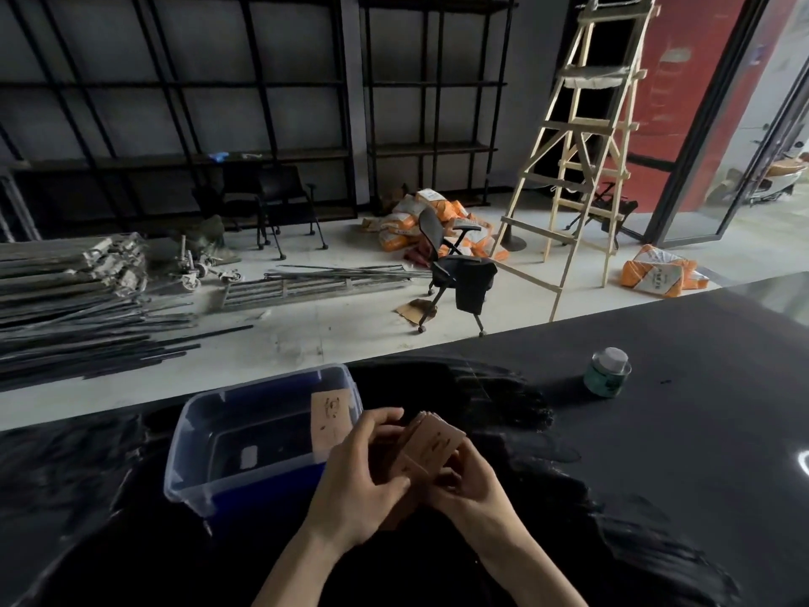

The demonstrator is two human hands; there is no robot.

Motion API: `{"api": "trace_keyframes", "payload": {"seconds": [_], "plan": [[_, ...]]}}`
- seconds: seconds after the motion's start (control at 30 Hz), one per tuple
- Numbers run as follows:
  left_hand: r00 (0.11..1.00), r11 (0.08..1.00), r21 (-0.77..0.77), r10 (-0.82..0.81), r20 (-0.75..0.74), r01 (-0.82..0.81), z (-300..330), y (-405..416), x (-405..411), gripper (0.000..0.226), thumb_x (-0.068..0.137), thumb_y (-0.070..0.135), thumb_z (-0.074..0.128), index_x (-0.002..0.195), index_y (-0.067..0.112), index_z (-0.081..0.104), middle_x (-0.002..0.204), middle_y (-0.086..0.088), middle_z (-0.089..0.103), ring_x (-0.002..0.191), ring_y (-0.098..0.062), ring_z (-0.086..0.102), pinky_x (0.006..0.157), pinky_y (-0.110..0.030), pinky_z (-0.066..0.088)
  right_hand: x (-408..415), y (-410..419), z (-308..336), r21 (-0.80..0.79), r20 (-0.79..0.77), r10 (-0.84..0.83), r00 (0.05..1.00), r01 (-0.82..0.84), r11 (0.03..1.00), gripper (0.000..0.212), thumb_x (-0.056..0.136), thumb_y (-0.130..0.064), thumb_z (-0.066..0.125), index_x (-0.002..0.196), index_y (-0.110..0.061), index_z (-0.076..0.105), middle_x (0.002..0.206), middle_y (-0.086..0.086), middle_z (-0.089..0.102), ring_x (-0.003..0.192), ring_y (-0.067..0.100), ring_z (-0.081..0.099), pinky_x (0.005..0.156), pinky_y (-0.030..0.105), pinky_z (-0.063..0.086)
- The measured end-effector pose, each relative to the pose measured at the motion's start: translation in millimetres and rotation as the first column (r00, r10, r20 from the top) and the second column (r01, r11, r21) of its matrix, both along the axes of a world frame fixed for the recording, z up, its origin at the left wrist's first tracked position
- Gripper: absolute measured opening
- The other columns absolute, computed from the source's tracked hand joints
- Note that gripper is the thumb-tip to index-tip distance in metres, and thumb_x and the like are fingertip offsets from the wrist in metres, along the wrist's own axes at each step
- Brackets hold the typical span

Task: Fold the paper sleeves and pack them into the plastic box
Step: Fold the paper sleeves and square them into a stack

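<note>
A stack of brown paper sleeves (431, 444) is held between both hands above the black table, just right of the box. My left hand (363, 479) grips its left side with fingers curled over the top edge. My right hand (470, 479) supports it from the right and below. The clear plastic box (192, 431) with a blue rim stands to the left of my hands. One brown sleeve (330, 420) leans upright against the box's right inner wall.
A small green jar with a pale lid (607, 372) stands on the black table (678, 453) at the right. Beyond the table's far edge lies a floor with metal bars, office chairs, orange sacks and a wooden ladder.
</note>
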State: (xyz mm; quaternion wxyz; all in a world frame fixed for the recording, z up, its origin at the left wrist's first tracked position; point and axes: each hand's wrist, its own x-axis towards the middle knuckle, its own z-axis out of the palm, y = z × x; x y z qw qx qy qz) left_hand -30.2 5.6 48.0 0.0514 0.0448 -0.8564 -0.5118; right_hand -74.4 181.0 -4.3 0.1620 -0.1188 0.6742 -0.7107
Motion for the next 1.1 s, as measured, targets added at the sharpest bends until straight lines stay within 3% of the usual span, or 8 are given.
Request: {"api": "trace_keyframes", "payload": {"seconds": [0.13,0.27,0.43,0.57,0.67,0.77,0.9,1.1], "plan": [[0.994,0.960,-0.258,-0.109,-0.001,0.105,12,-22,1,0.069,0.079,0.014,0.084,0.126,0.048,0.047,0.115,0.022,0.067,0.115,0.013,0.058,0.093,-0.007,0.048,2,-2,6,0.078,-0.121,-0.030,0.992,0.039,0.996,0.069,0.073,-0.013,0.086,0.132,-0.033,0.056,0.120,0.004,0.072,0.108,0.021,0.071,0.088,0.033,0.058],[0.975,0.909,-0.366,-0.142,0.173,0.197,12,-37,18,0.075,0.079,0.009,0.080,0.132,0.046,0.042,0.123,0.021,0.064,0.115,0.005,0.061,0.101,-0.018,0.049,20,-14,12,0.210,-0.189,0.032,0.982,0.009,0.978,0.064,0.079,-0.054,0.076,0.137,-0.037,0.053,0.126,-0.014,0.067,0.119,0.003,0.061,0.097,0.027,0.050],[0.954,0.882,-0.411,-0.119,0.276,0.228,-12,-33,26,0.075,0.081,0.003,0.075,0.128,0.048,0.038,0.125,0.009,0.066,0.112,-0.009,0.066,0.096,-0.031,0.058,40,-58,-4,0.111,-0.085,-0.094,0.992,0.103,0.988,0.018,0.099,-0.032,0.059,0.105,-0.022,0.072,0.096,0.001,0.079,0.088,0.018,0.076,0.073,0.032,0.062],[0.968,0.890,-0.422,-0.076,0.240,0.174,-32,-32,34,0.080,0.080,0.003,0.075,0.131,0.049,0.034,0.132,0.014,0.059,0.116,-0.006,0.060,0.100,-0.031,0.056,41,-65,-27,0.251,-0.145,-0.180,0.973,0.213,0.944,0.022,0.101,-0.018,0.062,0.085,-0.025,0.073,0.080,-0.003,0.077,0.073,0.014,0.074,0.065,0.029,0.060],[0.997,0.876,-0.480,-0.006,0.080,0.044,-36,-39,52,0.081,0.081,0.021,0.075,0.143,0.048,0.031,0.139,0.030,0.038,0.132,0.006,0.034,0.119,-0.031,0.035,41,-67,-30,0.291,-0.178,-0.195,0.964,0.241,0.926,0.024,0.100,-0.015,0.063,0.078,-0.024,0.070,0.075,-0.005,0.073,0.068,0.012,0.070,0.057,0.018,0.053],[0.945,0.930,-0.209,0.263,-0.194,-0.302,-53,-56,72,0.060,0.084,0.042,0.069,0.140,0.038,0.049,0.143,0.025,0.046,0.136,0.007,0.038,0.113,-0.028,0.033,40,-71,-31,0.299,-0.214,-0.221,0.951,0.280,0.912,0.026,0.101,-0.016,0.062,0.075,-0.020,0.065,0.067,0.002,0.069,0.063,0.010,0.066,0.052,0.015,0.048],[0.835,0.732,0.418,0.531,0.144,-0.538,-68,-53,71,0.028,0.101,0.035,0.056,0.129,0.035,0.061,0.134,0.008,0.065,0.130,-0.011,0.056,0.100,-0.025,0.044,38,-75,-30,0.309,-0.189,-0.218,0.958,0.268,0.913,0.024,0.102,-0.016,0.059,0.079,-0.018,0.065,0.073,0.000,0.069,0.071,0.005,0.066,0.056,0.012,0.048],[0.732,0.616,0.445,0.664,0.151,-0.650,-74,-7,45,0.025,0.106,0.028,0.044,0.107,0.027,0.069,0.103,0.000,0.077,0.099,-0.016,0.071,0.087,-0.048,0.059,46,-86,-30,0.223,-0.123,-0.279,0.952,0.300,0.927,0.024,0.105,-0.014,0.050,0.086,-0.017,0.065,0.078,0.003,0.069,0.071,0.007,0.065,0.057,0.019,0.053]]}}
